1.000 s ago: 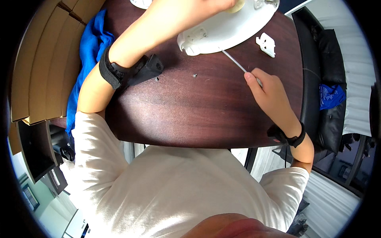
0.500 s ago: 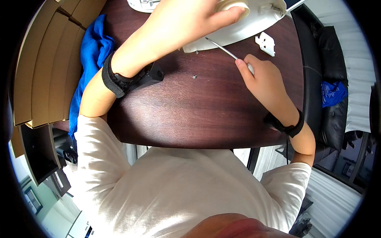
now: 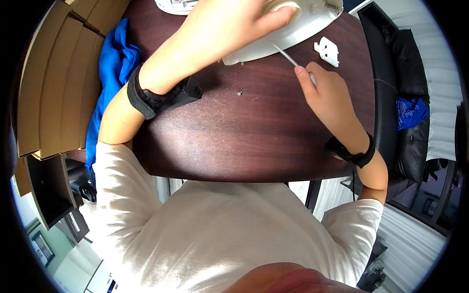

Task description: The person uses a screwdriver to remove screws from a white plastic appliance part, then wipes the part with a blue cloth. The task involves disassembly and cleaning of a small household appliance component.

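Top-down view, person at a dark wood table (image 3: 254, 132). A curved white panel (image 3: 312, 24) lies at upper ctr of the frame, partly cut off by the top edge. L hand (image 3: 239, 19), top ctr, is over it, thumb along a cream round piece (image 3: 274, 5); fingers are hidden, so can't tell if it grips. R hand (image 3: 330, 93), right of ctr, is closed around a slim screwdriver-like tool (image 3: 286, 54), shaft angled up-left, tip over the panel; can't tell if tip & panel touch. A white bracket (image 3: 330, 49) sits upper right, apart from the panel. One small screw (image 3: 239, 93) lies nr upper ctr; another tiny piece (image 3: 242, 63) is by the panel's lower edge.

Risks, as judged: tip could skid & scratch the panel, or jab the L hand, if R hand pushes at this slant w/ panel poorly braced. Loose screw could roll off or get lost if a forearm sweeps across, esp. b/c it's tiny vs. dark wood.
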